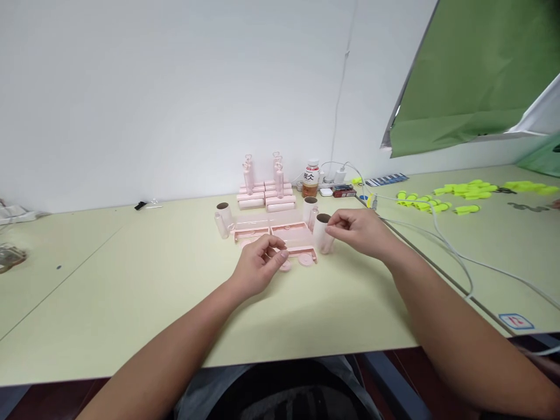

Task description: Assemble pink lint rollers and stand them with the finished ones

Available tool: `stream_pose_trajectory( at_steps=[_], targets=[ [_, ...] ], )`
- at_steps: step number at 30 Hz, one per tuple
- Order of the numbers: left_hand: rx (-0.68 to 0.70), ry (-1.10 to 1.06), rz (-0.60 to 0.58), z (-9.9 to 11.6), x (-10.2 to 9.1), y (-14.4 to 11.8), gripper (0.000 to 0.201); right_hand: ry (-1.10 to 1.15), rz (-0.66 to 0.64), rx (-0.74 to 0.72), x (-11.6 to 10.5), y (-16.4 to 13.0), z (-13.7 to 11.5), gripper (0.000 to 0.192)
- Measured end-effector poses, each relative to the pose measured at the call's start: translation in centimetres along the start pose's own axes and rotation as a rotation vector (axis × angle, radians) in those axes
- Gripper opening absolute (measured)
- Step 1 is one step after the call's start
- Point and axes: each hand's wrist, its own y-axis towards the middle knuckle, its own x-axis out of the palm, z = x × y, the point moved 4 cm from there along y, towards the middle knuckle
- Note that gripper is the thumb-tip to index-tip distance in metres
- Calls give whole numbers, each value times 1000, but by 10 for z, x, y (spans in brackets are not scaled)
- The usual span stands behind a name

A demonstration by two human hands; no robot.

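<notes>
One bare left hand (258,265) low over the near edge of the pale pink, shallow plastic trays (291,233), fingers curled, thumb a little apart from the fingertips, nothing visible in its grasp. Bare right hand (361,230) well apart from it, thumb and fingertips bunched close at the rim of the white, brown-lined, open-topped cylinder (321,234), upright on the pale yellow-green table (131,303) just beside the trays; cannot tell contact from a near miss, nor rule out a small piece in the pinch. Flat, round, pale pink discs (305,259) in front of the trays, near the left thumb. Likeliest mishap: toppling the cylinder with a sideways knock high on its wall, perhaps into the similar second white cylinder (309,211) behind. Also possible: scattering discs or skewing trays through a low sweep of the left hand. Lesser risk: snagging the looping white cable (455,253) with the right forearm (446,321).
</notes>
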Motion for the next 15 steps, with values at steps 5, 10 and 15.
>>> stream_pose_trajectory(
  at_steps=[5,10,15],
  targets=[
    [2,21,-23,2,-1,0,18,-81,-28,3,10,3,1,16],
    [-5,19,-1,0,-3,1,16,-108,-31,-24,10,3,-1,15],
    [2,41,22,2,-7,7,16,-110,-32,-31,11,2,-2,15]
  ],
)
